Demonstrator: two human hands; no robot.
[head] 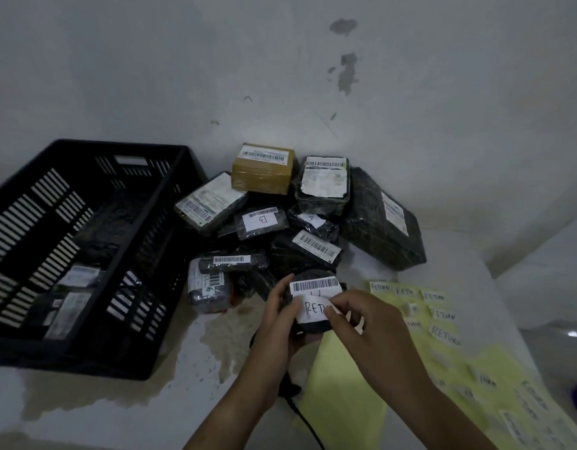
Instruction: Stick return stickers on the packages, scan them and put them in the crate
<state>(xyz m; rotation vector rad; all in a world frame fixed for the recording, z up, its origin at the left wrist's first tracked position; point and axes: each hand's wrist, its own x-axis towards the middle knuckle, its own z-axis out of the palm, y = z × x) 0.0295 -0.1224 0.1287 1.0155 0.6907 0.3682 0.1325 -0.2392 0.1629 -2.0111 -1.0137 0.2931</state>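
Status: both hands are busy and meet on one item. Left hand grips a small round package in black wrap. Its fingers curl round the package's left side and underneath, with the thumb up along the front edge. The package face tilts toward me, with a barcode label across the top.

Right hand pinches the right end of a white return sticker. I read "RETU"; the rest is under the fingertips. The sticker lies on the package face just below the barcode label. Can't tell if it's fully stuck down.

- **Beyond the hands:** a pile of packages sits just past them, mostly black wrap with white barcode labels. Two are marked A and B. A brown box sits at the far side against the wall.
- **Left of the left hand:** a black slatted crate stands well apart on the bench. A few wrapped parcels lie in its near end.
- **Right of the right hand:** a yellow sticker sheet lies near, carrying more handwritten RETURN stickers.
- **Under the right forearm:** a plain yellow sheet.
- **Below the left wrist:** a dark corded object rests on the bench, too hidden to identify.
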